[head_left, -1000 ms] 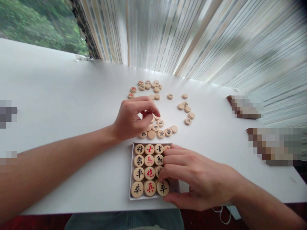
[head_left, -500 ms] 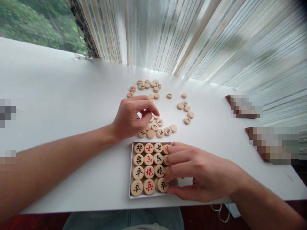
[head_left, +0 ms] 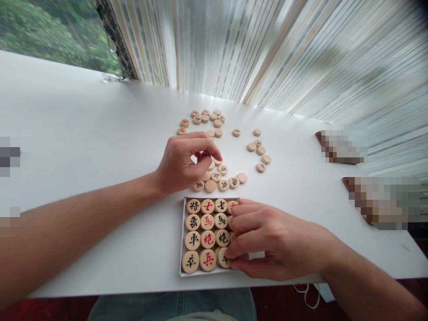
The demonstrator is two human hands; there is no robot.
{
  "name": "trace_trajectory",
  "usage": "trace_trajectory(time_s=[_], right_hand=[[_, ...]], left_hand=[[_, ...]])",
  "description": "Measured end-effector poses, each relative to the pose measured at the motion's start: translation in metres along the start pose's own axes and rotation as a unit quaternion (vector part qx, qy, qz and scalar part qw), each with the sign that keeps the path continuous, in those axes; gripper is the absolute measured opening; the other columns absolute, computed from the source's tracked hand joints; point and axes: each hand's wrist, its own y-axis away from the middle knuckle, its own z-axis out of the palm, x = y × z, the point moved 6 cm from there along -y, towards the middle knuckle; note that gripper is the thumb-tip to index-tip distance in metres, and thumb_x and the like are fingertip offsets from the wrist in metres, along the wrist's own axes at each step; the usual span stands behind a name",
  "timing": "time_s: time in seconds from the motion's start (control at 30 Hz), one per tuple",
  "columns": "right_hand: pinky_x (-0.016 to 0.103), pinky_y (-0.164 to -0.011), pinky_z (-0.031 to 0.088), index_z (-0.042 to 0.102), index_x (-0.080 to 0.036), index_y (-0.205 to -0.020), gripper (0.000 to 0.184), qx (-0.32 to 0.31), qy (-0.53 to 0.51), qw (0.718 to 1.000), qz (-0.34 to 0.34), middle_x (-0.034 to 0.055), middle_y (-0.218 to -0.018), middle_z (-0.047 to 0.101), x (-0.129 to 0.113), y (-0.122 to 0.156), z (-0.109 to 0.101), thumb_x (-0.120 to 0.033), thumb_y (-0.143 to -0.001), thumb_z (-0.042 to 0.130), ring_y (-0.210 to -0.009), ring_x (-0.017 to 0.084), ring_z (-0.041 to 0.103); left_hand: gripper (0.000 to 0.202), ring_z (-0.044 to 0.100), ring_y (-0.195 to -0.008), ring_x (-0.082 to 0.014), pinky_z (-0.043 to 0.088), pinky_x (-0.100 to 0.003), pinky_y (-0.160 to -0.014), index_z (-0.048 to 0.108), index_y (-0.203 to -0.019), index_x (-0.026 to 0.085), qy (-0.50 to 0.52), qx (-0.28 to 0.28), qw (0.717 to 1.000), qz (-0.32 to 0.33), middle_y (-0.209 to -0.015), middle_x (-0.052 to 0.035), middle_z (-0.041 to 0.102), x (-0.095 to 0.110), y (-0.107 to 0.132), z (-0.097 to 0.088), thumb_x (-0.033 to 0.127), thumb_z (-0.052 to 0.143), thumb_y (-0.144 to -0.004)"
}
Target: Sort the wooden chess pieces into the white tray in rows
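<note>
A shallow white box (head_left: 183, 236) holds round wooden Chinese chess pieces in rows, with red and black characters facing up. My right hand (head_left: 267, 236) lies over the box's right side, and its fingers hide the right-hand column. Its thumb and index finger are closed at a black-lettered chess piece (head_left: 222, 257) in the front row, partly covering it. Beyond the box, my left hand (head_left: 187, 162) is curled above loose chess pieces (head_left: 216, 176), index finger and thumb bent toward each other. Whether anything is between its fingers is hidden.
More loose chess pieces (head_left: 205, 118) lie farther back, and a smaller cluster (head_left: 261, 150) is to the right. Two brown-edged objects (head_left: 357, 200), blurred out, stand at the right of the white table (head_left: 100, 249). A striped curtain (head_left: 217, 49) hangs behind it.
My right thumb and index finger have moved slightly left onto the front-row black-lettered chess piece, covering more of it. My left hand has stayed in place.
</note>
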Motion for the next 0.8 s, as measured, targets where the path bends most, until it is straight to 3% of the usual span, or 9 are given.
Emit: trace_trajectory(time_s=[0.6,0.8], right_hand=[[0.034,-0.08,0.045,0.078,-0.015,-0.093,0.013,0.001,0.0,1.0,-0.004,0.0039,-0.075,0.066,0.001,-0.001,0.001,-0.018,-0.101,0.068,-0.074,0.019,0.054],[0.032,-0.075,0.048,0.075,-0.017,-0.088,0.011,0.065,-0.064,0.996,-0.009,0.0012,-0.069,0.063,0.003,0.001,-0.009,-0.016,-0.097,0.069,-0.07,0.016,0.057]], left_hand=[[0.031,0.068,-0.067,-0.0145,0.053,-0.029,-0.058,0.075,-0.076,0.021,0.001,0.005,1.0,0.029,-0.076,-0.0013,0.076,0.001,-0.001,0.0,-0.004,0.057,-0.078],[0.031,0.068,-0.069,-0.0153,0.054,-0.03,-0.06,0.075,-0.075,0.024,-0.004,-0.002,1.0,0.006,-0.077,-0.0007,0.076,0.001,-0.001,0.0,-0.002,0.057,-0.078]])
